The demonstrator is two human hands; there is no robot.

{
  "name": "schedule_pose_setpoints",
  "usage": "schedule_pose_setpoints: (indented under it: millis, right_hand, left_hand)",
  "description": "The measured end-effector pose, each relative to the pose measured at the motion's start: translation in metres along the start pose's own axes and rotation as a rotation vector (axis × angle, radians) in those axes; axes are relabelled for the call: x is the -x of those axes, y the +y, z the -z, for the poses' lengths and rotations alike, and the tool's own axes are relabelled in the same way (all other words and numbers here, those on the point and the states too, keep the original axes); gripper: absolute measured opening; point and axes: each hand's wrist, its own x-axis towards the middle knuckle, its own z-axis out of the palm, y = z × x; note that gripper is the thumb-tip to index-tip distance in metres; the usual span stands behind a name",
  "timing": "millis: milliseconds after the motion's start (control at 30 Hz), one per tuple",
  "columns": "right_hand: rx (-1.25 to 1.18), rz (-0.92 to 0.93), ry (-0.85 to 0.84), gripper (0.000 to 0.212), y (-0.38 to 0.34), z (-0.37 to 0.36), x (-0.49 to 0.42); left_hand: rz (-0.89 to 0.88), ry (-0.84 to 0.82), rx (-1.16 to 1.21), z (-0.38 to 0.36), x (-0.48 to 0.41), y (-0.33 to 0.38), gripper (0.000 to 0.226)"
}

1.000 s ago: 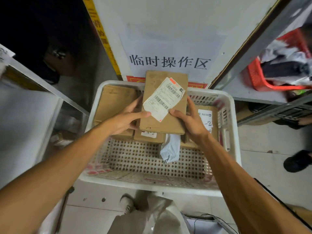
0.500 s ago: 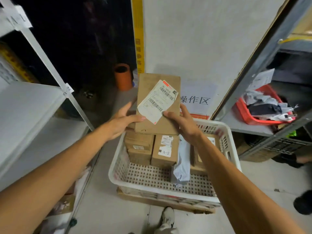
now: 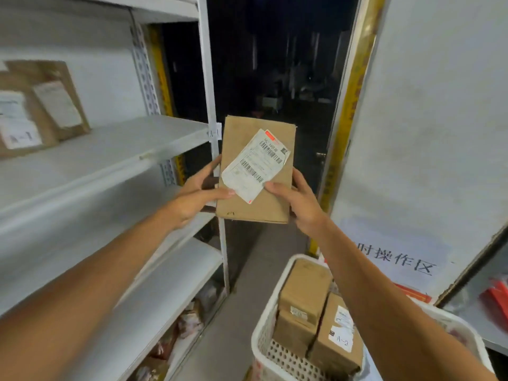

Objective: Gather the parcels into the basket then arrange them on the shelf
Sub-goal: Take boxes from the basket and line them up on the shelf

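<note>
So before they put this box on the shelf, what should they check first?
1. Grip: the left hand and the right hand hold the parcel by its lower sides: ok.
2. The shipping label faces the person: ok.
3. Free room on the shelf, to the right of the standing parcels: ok.
4. The label matches the shelf tag, which reads A-1: cannot tell, the print is too small.
5. The parcel is over the shelf board: not ok, it is held beside the corner post.
</note>
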Motion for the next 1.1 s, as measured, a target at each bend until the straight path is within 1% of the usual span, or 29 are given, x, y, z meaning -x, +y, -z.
schedule_pose_setpoints:
  millis: [67,167,300,367,500,567,700,867,967,1100]
  right_hand:
    - [-0.023,0.008,-0.050,0.072,-0.012,-0.023,-0.014]
    - [-0.027,0.030,-0.145,0.073,-0.022,-0.054,-0.034]
    - [-0.039,0.046,-0.266,0.076,-0.028,-0.091,-0.063]
    - [-0.045,0.042,-0.320,0.078,-0.034,-0.107,-0.077]
    - [-0.097,0.061,-0.400,0.071,-0.045,-0.136,-0.104]
    - [-0.101,0.079,-0.433,0.071,-0.049,-0.151,-0.118]
    - [-0.099,0.100,-0.459,0.072,-0.051,-0.184,-0.144]
    - [-0.057,0.144,-0.485,0.070,-0.056,-0.222,-0.182]
    - [-0.021,0.153,-0.445,0.077,-0.058,-0.246,-0.206]
    - [-0.016,0.144,-0.379,0.069,-0.053,-0.272,-0.240]
  left_hand:
    - [-0.025,0.047,-0.007,0.023,0.007,0.010,0.093]
    - [-0.041,0.110,-0.037,0.056,0.016,0.019,0.106]
    - [-0.044,0.202,-0.052,0.092,0.027,0.027,0.103]
    - [-0.043,0.258,-0.057,0.105,0.029,0.032,0.105]
    - [-0.080,0.329,-0.067,0.129,0.030,0.041,0.100]
    - [-0.092,0.377,-0.057,0.143,0.030,0.044,0.097]
    - [-0.130,0.437,-0.065,0.172,0.024,0.048,0.095]
    - [-0.182,0.473,-0.086,0.213,-0.002,0.043,0.084]
    - [-0.173,0.469,-0.072,0.245,-0.018,0.037,0.085]
    - [-0.149,0.410,-0.102,0.286,-0.044,0.031,0.088]
